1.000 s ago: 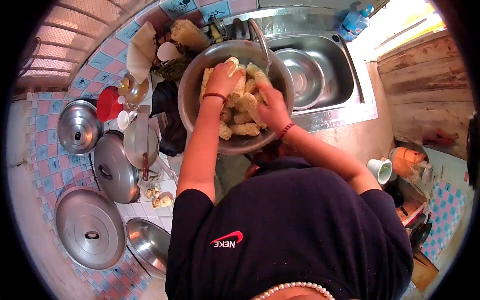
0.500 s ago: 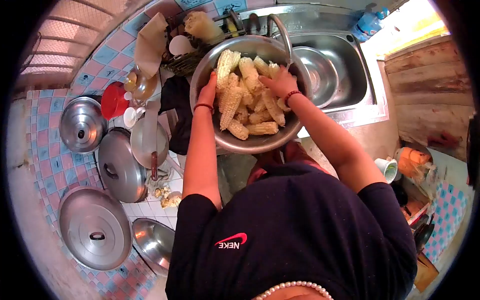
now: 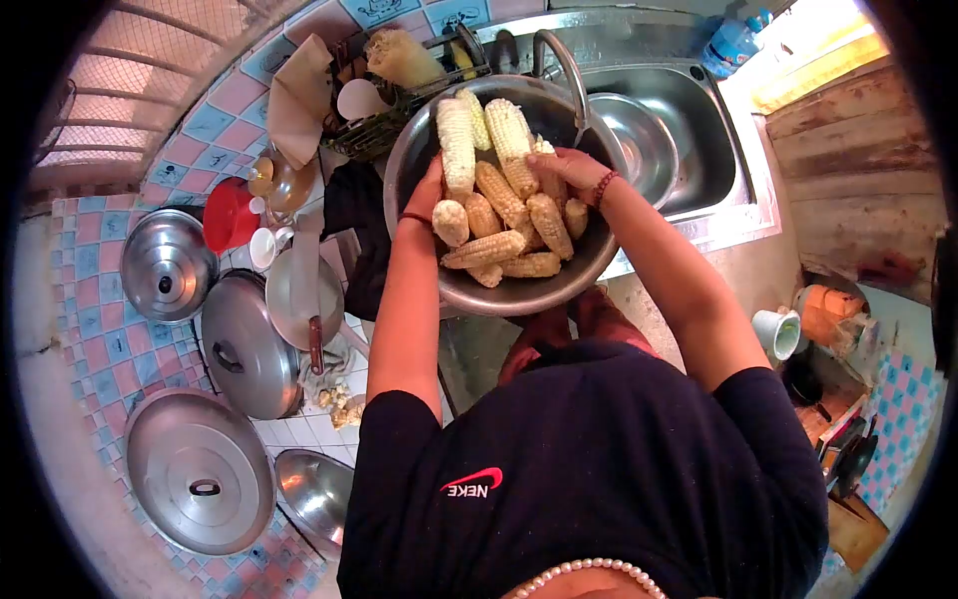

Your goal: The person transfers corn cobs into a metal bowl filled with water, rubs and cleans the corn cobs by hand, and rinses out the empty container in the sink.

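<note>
A large metal basin (image 3: 539, 299) holds several pale, husked corn cobs (image 3: 502, 207) and sits partly over the edge of the sink. Inside its left side is my left hand (image 3: 427, 192), against the cobs, its fingertips mostly hidden. My right hand (image 3: 571, 172) reaches in from the right, fingers curved over cobs near a long upright one (image 3: 511, 145). Whether either hand grips a cob is unclear. The curved faucet (image 3: 571, 75) rises at the basin's far right rim.
Right of the basin, a smaller metal bowl (image 3: 649, 150) lies in the sink (image 3: 707, 130). On the left counter are pot lids (image 3: 200, 469), a knife (image 3: 316, 339), a red container (image 3: 231, 215) and a white cup (image 3: 262, 249). A blue bottle (image 3: 733, 45) stands behind the sink.
My left hand has gone from on top of the cobs to the basin's left side. The cobs have shifted inside the basin, and the view has moved slightly.
</note>
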`<state>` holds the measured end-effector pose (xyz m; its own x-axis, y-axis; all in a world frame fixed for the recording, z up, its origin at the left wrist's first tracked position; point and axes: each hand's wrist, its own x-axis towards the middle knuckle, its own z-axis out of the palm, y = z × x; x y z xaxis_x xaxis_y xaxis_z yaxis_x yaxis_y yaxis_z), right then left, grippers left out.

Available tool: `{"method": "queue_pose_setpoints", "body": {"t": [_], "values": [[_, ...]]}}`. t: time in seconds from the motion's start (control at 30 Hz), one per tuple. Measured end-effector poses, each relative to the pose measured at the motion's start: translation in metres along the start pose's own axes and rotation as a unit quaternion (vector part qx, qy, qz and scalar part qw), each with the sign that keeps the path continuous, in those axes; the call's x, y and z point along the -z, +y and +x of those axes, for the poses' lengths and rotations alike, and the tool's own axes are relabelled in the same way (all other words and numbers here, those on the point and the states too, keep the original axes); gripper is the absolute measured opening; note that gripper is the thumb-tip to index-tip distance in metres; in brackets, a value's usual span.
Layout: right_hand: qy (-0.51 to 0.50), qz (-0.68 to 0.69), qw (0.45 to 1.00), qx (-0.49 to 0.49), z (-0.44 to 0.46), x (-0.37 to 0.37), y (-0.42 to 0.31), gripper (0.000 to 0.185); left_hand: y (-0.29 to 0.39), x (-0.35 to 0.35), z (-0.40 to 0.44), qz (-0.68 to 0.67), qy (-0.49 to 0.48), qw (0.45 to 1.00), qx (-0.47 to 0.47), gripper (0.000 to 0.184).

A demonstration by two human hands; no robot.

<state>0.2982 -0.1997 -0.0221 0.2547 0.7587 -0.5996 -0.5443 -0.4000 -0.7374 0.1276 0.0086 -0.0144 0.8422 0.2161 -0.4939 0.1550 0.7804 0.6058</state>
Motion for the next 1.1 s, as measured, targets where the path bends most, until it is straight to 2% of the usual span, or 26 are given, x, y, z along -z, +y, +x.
{"method": "queue_pose_setpoints", "body": {"t": [0.03,0.1,0.13,0.17,0.2,0.3,0.33,0.43,0.47,0.57,0.6,0.67,0.7,0.73,0.8,0.9,0.93,0.97,1.07,1.1], "values": [[0.005,-0.025,0.999,0.044,-0.005,-0.004,0.000,0.070,0.001,-0.005,-0.006,0.030,0.021,0.999,-0.010,0.046],[0.016,-0.078,0.988,0.132,-0.018,-0.014,-0.007,0.064,-0.002,0.031,0.020,0.184,0.013,0.981,-0.052,0.048],[0.061,-0.149,0.977,0.140,-0.022,-0.018,-0.012,0.068,-0.003,0.042,0.032,0.258,0.019,0.963,-0.079,0.049],[0.105,-0.219,0.959,0.147,-0.024,-0.020,-0.017,0.073,0.005,0.025,0.023,0.329,0.025,0.938,-0.106,0.049],[0.148,-0.288,0.933,0.154,-0.025,-0.023,-0.021,0.078,0.006,0.005,0.011,0.347,0.064,0.930,-0.099,0.048],[0.206,-0.341,0.907,0.138,-0.006,-0.032,-0.025,0.083,0.008,-0.039,-0.012,0.600,0.111,0.770,-0.185,0.045],[0.225,-0.343,0.905,0.110,-0.003,-0.033,-0.032,0.086,0.006,-0.040,-0.007,0.586,0.123,0.782,-0.173,0.046],[0.328,-0.345,0.875,0.092,0.014,-0.045,-0.029,0.086,0.010,-0.032,-0.004,0.577,0.075,0.784,-0.215,0.044],[0.319,-0.342,0.882,0.067,0.025,-0.040,-0.027,0.084,0.014,-0.033,-0.008,0.564,0.072,0.796,-0.208,0.041],[0.243,-0.318,0.913,0.078,0.032,-0.032,-0.028,0.076,0.012,-0.033,-0.019,0.527,0.140,0.795,-0.266,0.036],[0.204,-0.258,0.940,0.092,0.026,-0.029,-0.024,0.069,0.014,-0.032,-0.023,0.552,0.156,0.763,-0.299,0.035],[0.202,-0.278,0.926,0.159,0.012,-0.036,-0.021,0.065,0.014,-0.032,-0.038,0.593,0.190,0.695,-0.358,0.033],[0.200,-0.290,0.916,0.192,0.005,-0.042,-0.019,0.062,0.013,-0.034,-0.043,0.566,0.183,0.721,-0.356,0.032],[0.180,-0.233,0.936,0.191,-0.033,-0.066,-0.034,0.056,0.011,-0.038,-0.051,0.537,0.178,0.745,-0.353,0.032],[0.127,-0.154,0.946,0.257,-0.055,-0.083,-0.039,0.055,0.004,-0.043,-0.063,0.492,0.147,0.791,-0.334,0.033],[0.028,-0.024,0.947,0.319,-0.069,-0.093,-0.044,0.054,-0.004,-0.064,-0.078,0.273,0.038,0.928,-0.252,0.038],[0.002,0.020,0.946,0.323,-0.076,-0.096,-0.050,0.053,-0.002,-0.071,-0.085,0.162,0.004,0.971,-0.176,0.042],[-0.024,0.064,0.943,0.325,-0.082,-0.097,-0.053,0.052,0.000,-0.079,-0.090,0.158,-0.019,0.969,-0.188,0.043],[-0.073,0.074,0.945,0.311,-0.092,-0.086,-0.061,0.048,0.011,-0.105,-0.107,0.147,-0.087,0.962,-0.212,0.043],[-0.086,0.075,0.946,0.304,-0.096,-0.084,-0.064,0.048,0.013,-0.108,-0.109,0.192,-0.084,0.948,-0.239,0.041]]}}
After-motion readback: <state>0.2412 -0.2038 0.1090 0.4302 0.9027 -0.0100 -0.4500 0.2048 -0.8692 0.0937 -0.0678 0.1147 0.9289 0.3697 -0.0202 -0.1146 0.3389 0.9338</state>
